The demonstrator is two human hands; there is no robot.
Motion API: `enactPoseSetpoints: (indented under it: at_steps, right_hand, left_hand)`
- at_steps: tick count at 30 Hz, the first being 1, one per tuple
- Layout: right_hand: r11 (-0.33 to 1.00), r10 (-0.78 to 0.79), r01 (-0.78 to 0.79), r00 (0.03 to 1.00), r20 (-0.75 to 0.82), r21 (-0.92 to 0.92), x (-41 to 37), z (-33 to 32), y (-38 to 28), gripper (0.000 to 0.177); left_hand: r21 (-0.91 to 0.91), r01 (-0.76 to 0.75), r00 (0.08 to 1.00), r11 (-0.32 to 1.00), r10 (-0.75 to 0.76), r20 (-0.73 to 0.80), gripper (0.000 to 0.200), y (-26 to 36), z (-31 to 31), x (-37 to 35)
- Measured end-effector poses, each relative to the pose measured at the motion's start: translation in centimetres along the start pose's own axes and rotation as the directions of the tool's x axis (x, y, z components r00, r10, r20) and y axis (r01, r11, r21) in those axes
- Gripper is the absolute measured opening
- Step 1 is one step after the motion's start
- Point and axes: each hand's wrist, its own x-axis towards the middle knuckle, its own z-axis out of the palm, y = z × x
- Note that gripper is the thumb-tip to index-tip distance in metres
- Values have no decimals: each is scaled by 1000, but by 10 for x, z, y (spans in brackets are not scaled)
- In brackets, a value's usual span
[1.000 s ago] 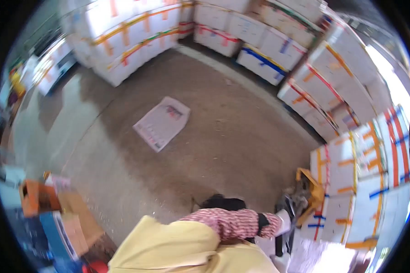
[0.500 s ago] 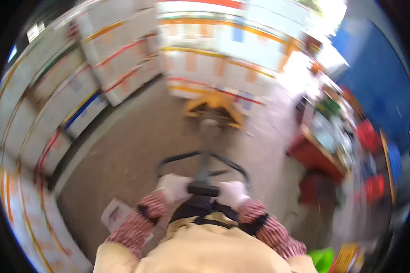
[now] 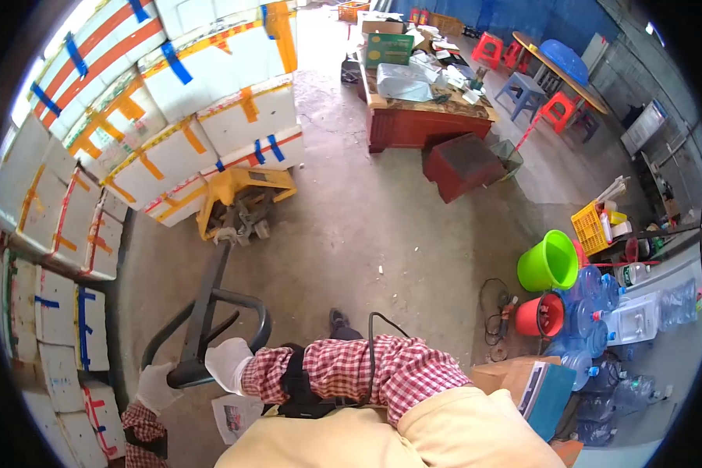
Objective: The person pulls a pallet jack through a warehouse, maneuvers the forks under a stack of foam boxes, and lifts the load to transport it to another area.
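My left hand (image 3: 159, 388), in a white glove, is closed on the left end of the black handle (image 3: 207, 312) of a yellow pallet jack (image 3: 225, 187). Also gloved in white, my right hand (image 3: 228, 365) grips the same handle at its right side. The handle leans up and away toward the jack's yellow body, which stands against a stack of white foam boxes (image 3: 249, 121) bound with orange, yellow and blue tape. Glove and handle hide most of my fingertips.
More white boxes (image 3: 58, 312) are piled at the left. A cluttered wooden desk (image 3: 413, 129) and a dark red cabinet (image 3: 462, 168) stand ahead. At the right are a green bucket (image 3: 547, 261), a red bucket (image 3: 540, 314), water bottles (image 3: 585, 312) and a cable (image 3: 491, 312).
The view has turned to the right, so the jack and boxes now appear farther left. Both hands and the handle have shifted to the lower left, still together.
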Motion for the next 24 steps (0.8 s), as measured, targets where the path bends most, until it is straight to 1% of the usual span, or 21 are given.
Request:
enactPoseSetpoints:
  at_steps: [1,3,4,5,7,8,9,11,12,13,14,16,17,18,19,21,22,23,24]
  right_hand:
    - [999,-19,20,1000,-12,43,-3,-5,-6,17]
    - [992,-75,81,995,-70,93,-3,33,-38,20]
    - [994,-37,38,999,-8,99,-5,41,-61,18]
    - [951,106,-105,994,13,292,4,73,-80,22]
    - [903,152,-198,977,147,382,12,131,-120,32]
    - [941,79,-149,970,231,304,18,100,-120,37]
    - [971,2,-76,951,310,226,10,89,-132,43]
    - [945,-20,-66,966,259,320,10,98,-167,53]
    - [952,17,-100,961,276,290,16,108,-187,53]
    - [955,25,-104,962,273,279,20,102,-209,53]
    - [957,65,-146,949,308,250,26,104,-225,54]
    - [968,-21,-40,971,240,247,19,114,-200,56]
    - [977,-60,6,968,246,213,20,119,-199,58]
    - [980,-95,45,961,261,192,19,109,-192,59]
    - [983,-122,77,954,274,168,17,104,-190,61]
    - [981,-142,90,938,316,174,14,90,-189,67]
    - [979,-153,95,929,336,181,11,67,-198,70]
    - [983,-117,35,875,470,178,11,45,-204,66]
    - [982,-118,26,860,497,187,8,24,-209,67]
  left_hand:
    - [-13,-38,999,999,38,28,32,6,-16,-2]
    - [-49,-86,996,995,86,2,29,-12,-17,-32]
    - [-12,-112,994,994,112,-7,27,-34,-9,-52]
    - [25,-133,991,991,133,-12,24,-53,0,-73]
    - [118,-88,995,989,93,-35,21,-76,8,-114]
    - [107,-109,994,988,111,-13,20,-89,2,-101]
    - [104,-122,992,987,123,0,18,-98,6,-113]
    - [97,-86,996,992,84,26,15,-128,19,-139]
    - [114,-99,995,989,98,11,18,-150,29,-152]
    - [127,-117,993,985,118,2,21,-167,36,-163]
    - [130,-106,994,986,105,19,20,-177,38,-172]
    - [139,-77,996,987,70,56,18,-154,19,-159]
    - [137,-63,995,989,52,80,17,-152,12,-160]
    - [129,-51,992,990,35,120,17,-146,-3,-154]
    - [133,-65,993,989,51,106,16,-143,-8,-154]
    - [69,-52,996,996,47,76,16,-134,-25,-155]
    - [38,-46,997,998,43,64,16,-123,-44,-157]
    - [97,-49,992,994,37,119,20,-118,-54,-158]
    - [97,-33,991,995,19,136,22,-111,-66,-158]
